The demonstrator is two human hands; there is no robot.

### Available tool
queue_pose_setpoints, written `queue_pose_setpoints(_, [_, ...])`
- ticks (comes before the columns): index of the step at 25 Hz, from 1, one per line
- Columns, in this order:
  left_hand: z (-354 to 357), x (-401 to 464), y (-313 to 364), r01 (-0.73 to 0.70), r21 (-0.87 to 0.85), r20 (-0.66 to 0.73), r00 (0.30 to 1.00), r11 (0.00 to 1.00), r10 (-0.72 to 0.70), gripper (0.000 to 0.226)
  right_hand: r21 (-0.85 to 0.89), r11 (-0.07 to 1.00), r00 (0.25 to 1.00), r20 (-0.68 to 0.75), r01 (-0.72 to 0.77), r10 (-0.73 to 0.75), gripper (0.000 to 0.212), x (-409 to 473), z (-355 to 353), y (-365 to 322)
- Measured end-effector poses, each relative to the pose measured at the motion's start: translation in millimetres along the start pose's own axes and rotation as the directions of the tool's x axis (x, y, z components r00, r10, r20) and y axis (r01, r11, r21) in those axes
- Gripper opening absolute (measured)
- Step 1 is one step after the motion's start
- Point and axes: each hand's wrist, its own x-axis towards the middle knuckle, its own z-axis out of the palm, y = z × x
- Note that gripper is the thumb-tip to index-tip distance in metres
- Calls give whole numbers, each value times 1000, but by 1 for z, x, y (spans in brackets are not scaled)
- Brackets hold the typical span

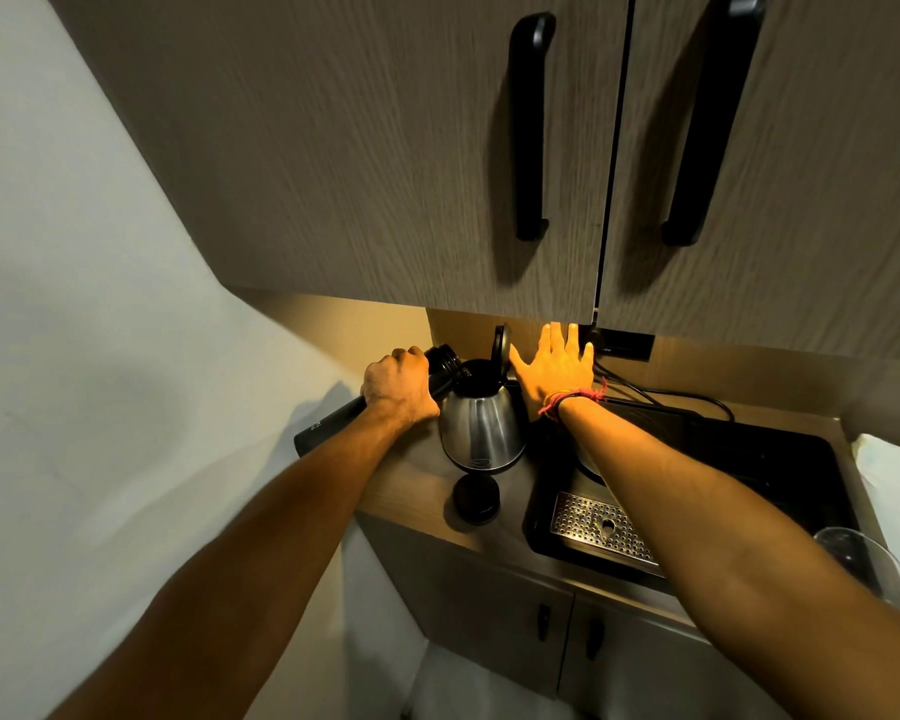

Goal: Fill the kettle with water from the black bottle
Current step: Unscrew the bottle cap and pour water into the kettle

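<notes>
— Forearms are seen nearest the lens, both stretched toward the countertop. What is held on the left?

— The black bottle is gripped by the left hand, fingers wrapped around its upper body. It is tilted, base low to the left, open mouth raised to the rim of the kettle.

— And the kettle itself?

— A stainless steel electric kettle is stood upright on the counter, its black lid flipped up. Just in front of it, a round black cap is laid on the wood. Whether water is flowing cannot be told.

— The right side?

— The right hand is spread wide and flat, holding nothing, behind the lid under the wall cabinet. Red and black threads are tied at the wrist. Further right, a black sink with a perforated metal tray is set, and a clear glass is placed at the edge.
</notes>
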Motion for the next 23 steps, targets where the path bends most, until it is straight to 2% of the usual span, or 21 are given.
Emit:
queue_pose_setpoints(4, [4,0,2,3,-83,-29,1000,997,-5,70,0,1000,1000,8,5,-5,91,1,1,0])
queue_pose_setpoints(8, [9,-2,5,64,-340,4,998,938,-67,78,12,1000,1000,14,20,-20,87,0,3,-1])
queue_pose_setpoints(10, [13,-4,5,131,-548,58,991,826,-119,79,30,999,999,25,37,-38,82,1,4,-2])
queue_pose_setpoints(13, [31,-13,5,215,-821,109,969,529,-224,69,30,997,995,57,77,-79,75,2,6,-3])
queue_pose_setpoints(15, [47,-20,3,245,-898,141,947,364,-290,70,21,995,991,91,101,-103,70,4,5,-4])
queue_pose_setpoints(17, [60,-26,-3,272,-931,176,920,245,-352,76,-18,989,982,124,144,-141,65,6,5,-4])
queue_pose_setpoints(20, [71,-28,-17,257,-948,174,912,187,-371,85,-174,937,945,183,301,-270,63,7,5,-8])
queue_pose_setpoints(22, [73,-28,-23,232,-952,155,928,199,-339,87,-201,913,927,208,353,-313,68,7,8,-14])
queue_pose_setpoints(23, [72,-28,-26,219,-955,147,934,198,-325,88,-175,923,929,213,341,-303,64,8,11,-20])
